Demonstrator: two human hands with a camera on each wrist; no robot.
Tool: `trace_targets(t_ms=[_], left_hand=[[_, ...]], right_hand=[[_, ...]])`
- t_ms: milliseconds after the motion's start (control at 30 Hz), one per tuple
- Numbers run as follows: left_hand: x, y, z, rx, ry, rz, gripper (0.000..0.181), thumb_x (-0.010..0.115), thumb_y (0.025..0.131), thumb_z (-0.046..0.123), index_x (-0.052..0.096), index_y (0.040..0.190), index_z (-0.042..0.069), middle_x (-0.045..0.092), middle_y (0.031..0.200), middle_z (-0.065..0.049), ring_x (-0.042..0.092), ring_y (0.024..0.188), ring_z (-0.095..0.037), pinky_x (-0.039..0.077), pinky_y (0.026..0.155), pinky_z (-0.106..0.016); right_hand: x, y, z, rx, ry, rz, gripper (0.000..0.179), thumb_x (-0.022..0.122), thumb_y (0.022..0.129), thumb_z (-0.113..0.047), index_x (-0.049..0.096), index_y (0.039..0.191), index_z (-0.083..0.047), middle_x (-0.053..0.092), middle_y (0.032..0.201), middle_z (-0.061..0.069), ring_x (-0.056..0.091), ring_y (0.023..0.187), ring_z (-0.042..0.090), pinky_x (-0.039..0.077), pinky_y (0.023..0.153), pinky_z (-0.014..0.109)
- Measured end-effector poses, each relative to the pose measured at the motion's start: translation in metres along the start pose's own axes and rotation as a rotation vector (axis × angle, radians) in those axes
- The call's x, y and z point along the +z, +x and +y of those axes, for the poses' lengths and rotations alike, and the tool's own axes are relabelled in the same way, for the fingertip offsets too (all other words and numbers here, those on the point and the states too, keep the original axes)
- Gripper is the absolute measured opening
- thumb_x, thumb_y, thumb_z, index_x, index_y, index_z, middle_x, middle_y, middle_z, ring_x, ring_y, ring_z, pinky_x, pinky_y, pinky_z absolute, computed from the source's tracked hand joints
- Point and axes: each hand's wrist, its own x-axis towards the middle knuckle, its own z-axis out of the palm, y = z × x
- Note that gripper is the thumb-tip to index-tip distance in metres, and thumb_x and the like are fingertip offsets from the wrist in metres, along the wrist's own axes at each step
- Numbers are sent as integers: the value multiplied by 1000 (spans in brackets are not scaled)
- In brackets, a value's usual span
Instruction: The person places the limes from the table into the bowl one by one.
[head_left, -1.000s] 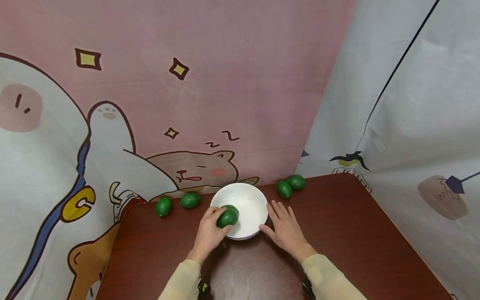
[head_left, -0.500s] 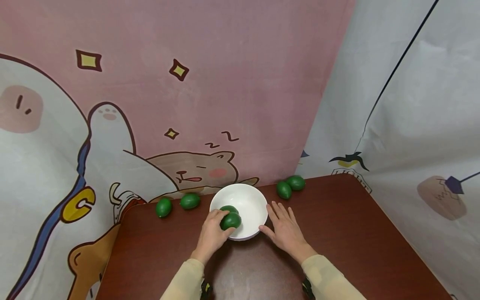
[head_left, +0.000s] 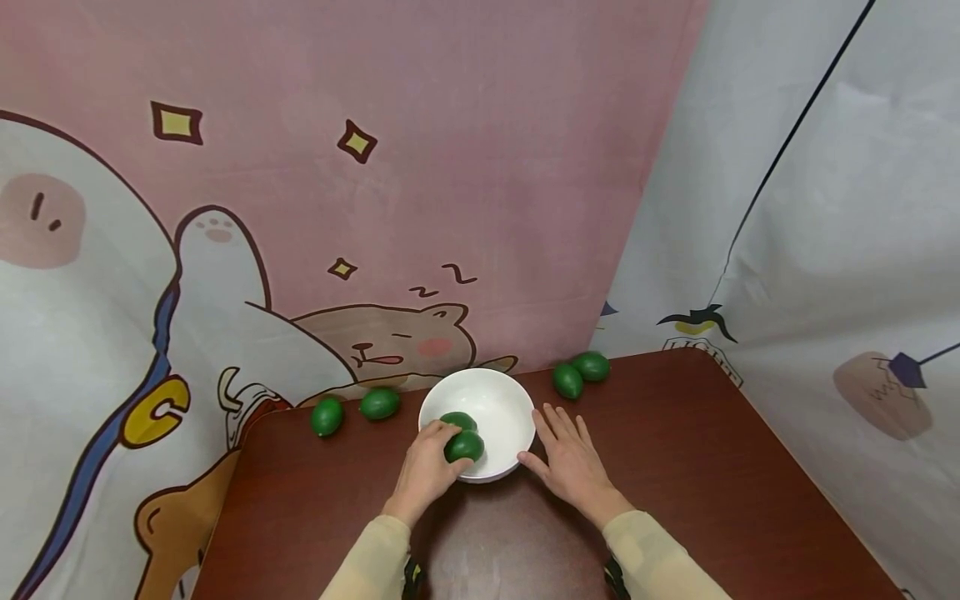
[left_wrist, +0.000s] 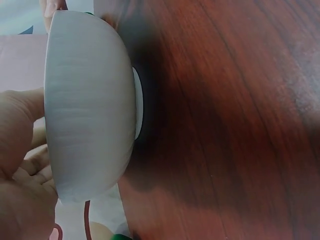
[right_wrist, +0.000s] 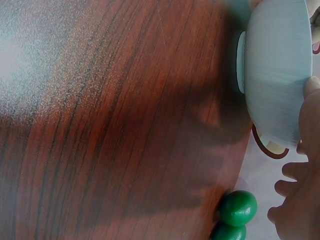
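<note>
left hand (head_left: 420,475) pinching the front lime (head_left: 464,447) in the white bowl (head_left: 510,417)

the left hand is reaching over the left side of the bowl; its thumb and fingers are pinching the front lime. the front lime is sitting within the rim; whether it is touching the bowl floor cannot be told. the rear lime (head_left: 458,419) is lying inside the bowl just behind it, partly covered by the fingers and the front lime.

the right hand (head_left: 573,467) is staying flat and spread at the right side of the bowl, its thumb touching the rim.

the bowl is standing upright on its foot ring (right_wrist: 241,62), near the far edge of the brown table (head_left: 675,467). the outer left lime (head_left: 327,416) and inner left lime (head_left: 379,403) are lying near each other, left of the bowl. the inner right lime (head_left: 567,381) and outer right lime (head_left: 592,366) are lying right of it, touching each other.

a pink backdrop (head_left: 487,167) is hanging behind the table. cream sleeves (head_left: 372,558) are covering both forearms.
</note>
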Motion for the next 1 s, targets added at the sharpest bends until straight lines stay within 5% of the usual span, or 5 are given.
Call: trace_targets(t_ms=[1000], left_hand=[[-1,15,10,-63,213,-131,38,88,72,21,76,102,2,63,93,-8,61,79,-22,54,69,-41]], right_hand=[[0,0,0,-3,17,3,80,66,97,-52,44,155,-3,40,160,24,33,150,43,22,122,64]])
